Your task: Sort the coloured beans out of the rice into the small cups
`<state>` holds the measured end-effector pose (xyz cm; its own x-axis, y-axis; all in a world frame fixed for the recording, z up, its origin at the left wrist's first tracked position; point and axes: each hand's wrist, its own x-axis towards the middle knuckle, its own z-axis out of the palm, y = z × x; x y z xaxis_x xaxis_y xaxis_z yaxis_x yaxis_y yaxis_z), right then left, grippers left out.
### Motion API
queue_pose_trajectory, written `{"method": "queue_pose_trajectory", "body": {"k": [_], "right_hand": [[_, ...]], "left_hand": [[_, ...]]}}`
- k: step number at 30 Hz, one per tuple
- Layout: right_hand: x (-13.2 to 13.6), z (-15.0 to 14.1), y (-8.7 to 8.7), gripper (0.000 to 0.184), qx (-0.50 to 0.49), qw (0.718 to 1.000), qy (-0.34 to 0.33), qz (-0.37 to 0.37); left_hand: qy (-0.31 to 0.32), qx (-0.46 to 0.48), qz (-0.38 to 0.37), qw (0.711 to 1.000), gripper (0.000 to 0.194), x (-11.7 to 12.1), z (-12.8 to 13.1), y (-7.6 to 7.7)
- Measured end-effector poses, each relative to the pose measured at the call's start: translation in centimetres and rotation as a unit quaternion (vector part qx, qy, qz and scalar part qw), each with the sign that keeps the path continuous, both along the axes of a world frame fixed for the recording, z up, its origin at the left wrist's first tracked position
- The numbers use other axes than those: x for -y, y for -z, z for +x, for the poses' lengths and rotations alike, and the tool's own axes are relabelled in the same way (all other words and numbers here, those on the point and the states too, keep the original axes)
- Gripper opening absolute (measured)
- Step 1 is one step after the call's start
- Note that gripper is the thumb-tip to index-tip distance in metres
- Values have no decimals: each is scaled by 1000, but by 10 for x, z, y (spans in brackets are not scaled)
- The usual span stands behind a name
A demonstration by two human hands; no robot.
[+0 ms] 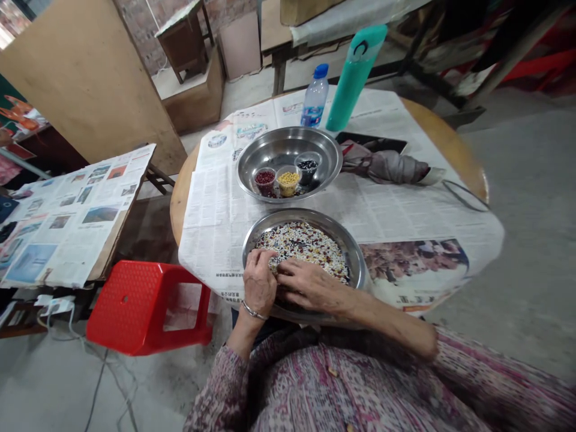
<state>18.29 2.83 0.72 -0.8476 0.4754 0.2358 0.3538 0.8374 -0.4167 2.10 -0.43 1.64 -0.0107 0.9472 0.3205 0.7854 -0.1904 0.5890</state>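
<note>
Low at centre of the frame, the curled fingers [266, 257] of the left hand [258, 283] press down into mixed beans [306, 246], their tips bunched close together. The right hand [310, 287] reaches across from the lower right, its fingers lying loosely apart over the beans and nearly meeting the left hand. Neither hand clearly pinches anything; any single bean between the fingertips would be too small to tell. The two hands are working in the beans, a speckled layer of white, dark and yellow filling a round steel basin [360, 267]. A metal bangle [254, 311] circles the left wrist, and a patterned pink-and-grey sleeve [333, 384] fills the bottom of the frame.

Just above, a second steel basin [274, 144] holds three small clear cups: red beans [265, 179], yellow beans [288, 182] and black beans [308, 166]. Both basins sit on newspaper [211, 204] spread over a round wooden worktop [443, 138]. To their upper right stand a water bottle [315, 101] and a teal flask [355, 78], with a folded grey umbrella [382, 165] lying below them. A red stool [144, 306] stands on the floor at lower left.
</note>
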Motion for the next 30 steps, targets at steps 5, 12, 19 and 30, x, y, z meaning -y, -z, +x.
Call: {"method": "queue_pose_trajectory", "body": {"k": [5,12,19,30], "right_hand": [[-9,-16,4,17,21,997,-14,75],[-35,0,4,16,63,982,83,159],[-44,35,-3,21,88,958,206,179],[-16,12,13,23,28,994,105,-9]], "left_hand": [[-8,1,15,1000,34,0,0,1],[-3,-33,3,999,34,0,0,1],[19,-33,21,999,32,0,-1,4],[23,-48,17,998,28,-2,0,4]]}}
